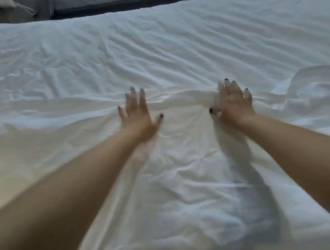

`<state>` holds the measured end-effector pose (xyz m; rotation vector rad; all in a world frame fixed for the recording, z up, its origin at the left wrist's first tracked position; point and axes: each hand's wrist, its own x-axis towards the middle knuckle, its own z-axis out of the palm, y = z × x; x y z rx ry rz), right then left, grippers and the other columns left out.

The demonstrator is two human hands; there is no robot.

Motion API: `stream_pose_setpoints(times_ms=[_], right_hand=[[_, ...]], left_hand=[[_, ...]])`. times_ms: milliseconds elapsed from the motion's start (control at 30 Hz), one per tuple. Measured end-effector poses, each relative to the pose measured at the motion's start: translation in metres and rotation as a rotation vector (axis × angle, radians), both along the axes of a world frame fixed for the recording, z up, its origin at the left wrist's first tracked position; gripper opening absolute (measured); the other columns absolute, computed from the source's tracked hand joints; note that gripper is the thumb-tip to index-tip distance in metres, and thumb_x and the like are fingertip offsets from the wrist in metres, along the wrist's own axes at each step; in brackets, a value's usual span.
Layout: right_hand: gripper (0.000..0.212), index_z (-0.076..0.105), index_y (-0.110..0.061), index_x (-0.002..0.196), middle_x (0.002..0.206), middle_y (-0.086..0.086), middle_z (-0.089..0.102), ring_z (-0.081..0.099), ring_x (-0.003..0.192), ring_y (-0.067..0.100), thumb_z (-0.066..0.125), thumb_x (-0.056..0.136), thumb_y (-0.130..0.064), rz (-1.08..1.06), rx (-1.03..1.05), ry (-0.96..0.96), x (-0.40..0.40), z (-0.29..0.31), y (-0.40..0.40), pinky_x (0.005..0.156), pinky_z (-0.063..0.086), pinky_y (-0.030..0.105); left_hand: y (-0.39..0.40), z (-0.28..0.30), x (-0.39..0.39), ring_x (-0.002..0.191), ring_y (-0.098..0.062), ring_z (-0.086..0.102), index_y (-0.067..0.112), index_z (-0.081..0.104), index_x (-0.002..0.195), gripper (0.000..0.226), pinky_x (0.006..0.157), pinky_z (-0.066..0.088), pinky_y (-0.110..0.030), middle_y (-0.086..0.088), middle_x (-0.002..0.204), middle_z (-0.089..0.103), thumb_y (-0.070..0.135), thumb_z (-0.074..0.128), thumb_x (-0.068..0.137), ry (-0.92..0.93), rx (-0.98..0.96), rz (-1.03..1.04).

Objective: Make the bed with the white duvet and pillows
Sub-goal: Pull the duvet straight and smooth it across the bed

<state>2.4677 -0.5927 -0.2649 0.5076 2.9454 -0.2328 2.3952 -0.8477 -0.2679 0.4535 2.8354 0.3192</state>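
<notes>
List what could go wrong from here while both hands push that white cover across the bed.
1. The bunched ridge between the left hand and the right hand may simply travel ahead of the palms rather than flatten.
2. The folded-over flap by the right hand could get pressed into a crease.
3. Creases in the white duvet near the body remain untouched.

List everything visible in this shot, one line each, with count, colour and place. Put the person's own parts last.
duvet: one, white, wrinkled, spread over the near part of the bed, its edge bunched in a ridge under the hands
sheet: one, white, creased, covering the bed beyond the ridge
dark edge: one, dark grey, past the far side of the bed
cords: a few, pale, on the grey floor at top left
left hand: one, fingers spread, on the duvet
right hand: one, fingers straight, pressing the ridge
</notes>
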Motion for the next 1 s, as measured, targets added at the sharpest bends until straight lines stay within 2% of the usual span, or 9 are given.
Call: stream_pose_setpoints(times_ms=[67,167,267,367,533,633,700,867,1000], right_hand=[[0.077,0.005,-0.01,0.155,0.163,0.008,-0.002,-0.002,0.15,0.024,0.037,0.093,-0.043,0.077,0.055,0.089,0.031,-0.023,-0.006,0.118,-0.002,0.051],[0.076,0.014,-0.006,0.154,0.163,0.012,0.006,0.006,0.15,0.028,0.03,0.091,-0.046,0.241,0.122,0.153,0.072,-0.041,-0.006,0.118,0.001,0.053],[0.069,0.024,-0.008,0.153,0.161,0.012,0.015,0.012,0.149,0.031,0.03,0.095,-0.045,0.404,0.183,0.146,0.095,-0.052,0.004,0.117,0.01,0.056],[0.065,0.032,-0.009,0.151,0.16,0.01,0.021,0.018,0.148,0.032,0.03,0.096,-0.044,0.508,0.216,0.114,0.104,-0.052,0.009,0.116,0.014,0.056],[0.069,0.037,-0.01,0.148,0.158,0.009,0.027,0.024,0.146,0.03,0.025,0.093,-0.05,0.445,0.205,-0.013,0.115,-0.042,0.009,0.115,0.01,0.051],[0.083,0.008,-0.019,0.156,0.163,0.0,0.001,-0.001,0.15,0.019,-0.001,0.085,-0.061,0.393,0.212,-0.081,0.117,-0.032,0.038,0.117,-0.011,0.047],[0.088,-0.006,-0.022,0.155,0.163,-0.003,-0.009,-0.011,0.149,0.014,-0.011,0.078,-0.065,0.343,0.204,-0.101,0.12,-0.03,0.067,0.117,-0.017,0.044],[0.083,-0.014,-0.02,0.154,0.161,-0.004,-0.017,-0.019,0.147,0.013,0.005,0.09,-0.07,0.128,0.194,-0.113,0.145,-0.035,0.174,0.115,-0.018,0.052],[0.083,-0.012,-0.018,0.154,0.162,-0.003,-0.017,-0.02,0.147,0.015,0.007,0.091,-0.069,-0.077,0.174,-0.16,0.19,-0.032,0.28,0.114,-0.019,0.054]], left_hand=[[0.009,-0.043,0.063,0.145,-0.024,-0.03,0.02,-0.027,0.15,0.09,0.116,-0.015,-0.058,-0.004,0.156,-0.037,0.068,0.023,0.094,-0.1,-0.059,-0.084],[0.01,-0.079,0.096,0.142,-0.022,-0.037,0.017,-0.035,0.146,0.086,0.116,-0.015,-0.059,-0.005,0.153,-0.043,0.069,0.006,0.09,-0.05,-0.093,-0.053],[0.012,-0.087,0.081,0.145,-0.021,-0.032,0.017,-0.03,0.149,0.087,0.116,-0.016,-0.057,-0.005,0.156,-0.037,0.069,0.007,0.09,0.056,-0.076,-0.034],[0.015,-0.083,0.082,0.148,-0.022,-0.024,0.017,-0.022,0.153,0.084,0.115,-0.018,-0.053,-0.006,0.16,-0.028,0.066,0.015,0.094,0.07,-0.076,-0.046],[0.03,-0.063,0.101,0.149,-0.024,-0.022,0.012,-0.016,0.154,0.081,0.12,-0.009,-0.053,-0.011,0.161,-0.023,0.057,0.019,0.098,-0.017,-0.015,0.04],[0.061,-0.052,0.123,0.148,-0.021,-0.023,0.01,-0.015,0.154,0.079,0.12,-0.011,-0.049,-0.01,0.162,-0.023,0.052,0.023,0.1,-0.037,0.076,0.028],[0.085,-0.048,0.132,0.148,-0.021,-0.024,0.01,-0.016,0.154,0.081,0.12,-0.012,-0.049,-0.01,0.161,-0.024,0.055,0.022,0.099,-0.046,0.057,0.023],[0.155,-0.047,0.156,0.149,-0.025,-0.021,0.012,-0.014,0.155,0.082,0.119,-0.01,-0.05,-0.014,0.162,-0.02,0.058,0.022,0.098,-0.027,-0.029,0.028],[0.231,-0.043,0.19,0.149,-0.027,-0.019,0.008,-0.014,0.154,0.083,0.12,-0.008,-0.051,-0.016,0.161,-0.019,0.059,0.02,0.098,-0.058,-0.09,0.075]])
